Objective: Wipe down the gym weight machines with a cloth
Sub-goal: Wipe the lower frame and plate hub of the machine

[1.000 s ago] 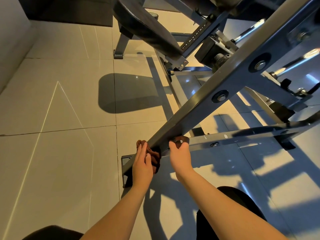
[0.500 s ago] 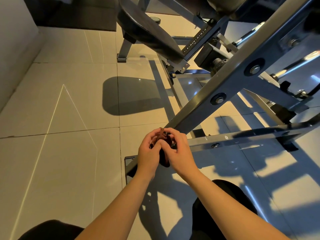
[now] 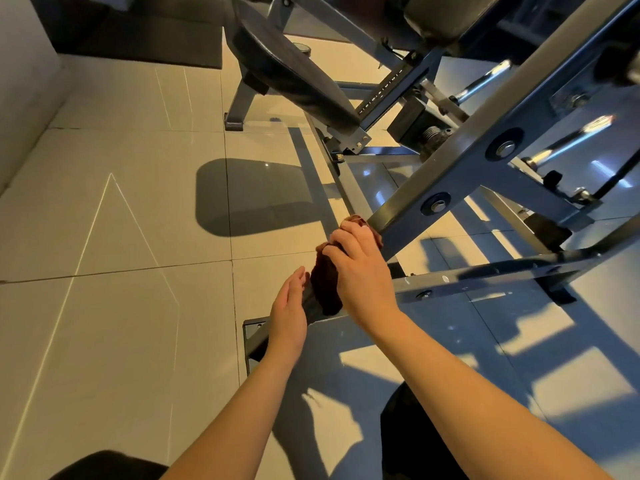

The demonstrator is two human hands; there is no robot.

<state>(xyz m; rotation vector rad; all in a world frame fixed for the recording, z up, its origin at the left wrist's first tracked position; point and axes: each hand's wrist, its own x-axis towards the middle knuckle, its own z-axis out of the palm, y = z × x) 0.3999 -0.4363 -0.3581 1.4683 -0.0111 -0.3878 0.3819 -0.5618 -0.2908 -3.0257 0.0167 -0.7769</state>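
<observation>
A dark brown cloth (image 3: 325,282) is wrapped over the lower part of a slanted grey steel beam (image 3: 460,161) of the weight machine. My right hand (image 3: 358,268) grips the cloth from above, fingers curled round it and the beam. My left hand (image 3: 289,315) is just below and left of the cloth, fingers straight, beside the beam's lower end; whether it touches the beam is unclear. The beam runs down to a foot plate (image 3: 251,332) on the tiled floor.
A black padded seat (image 3: 294,74) stands tilted at the back. A horizontal frame bar (image 3: 485,277) runs right from my hands. Chrome rods (image 3: 568,143) and bolts sit at the upper right. A wall (image 3: 20,81) lies far left, a dark mat (image 3: 156,32) beyond.
The cloth passed from my left hand to my right. My right hand has slid it up the beam, and my left hand has opened and dropped lower.
</observation>
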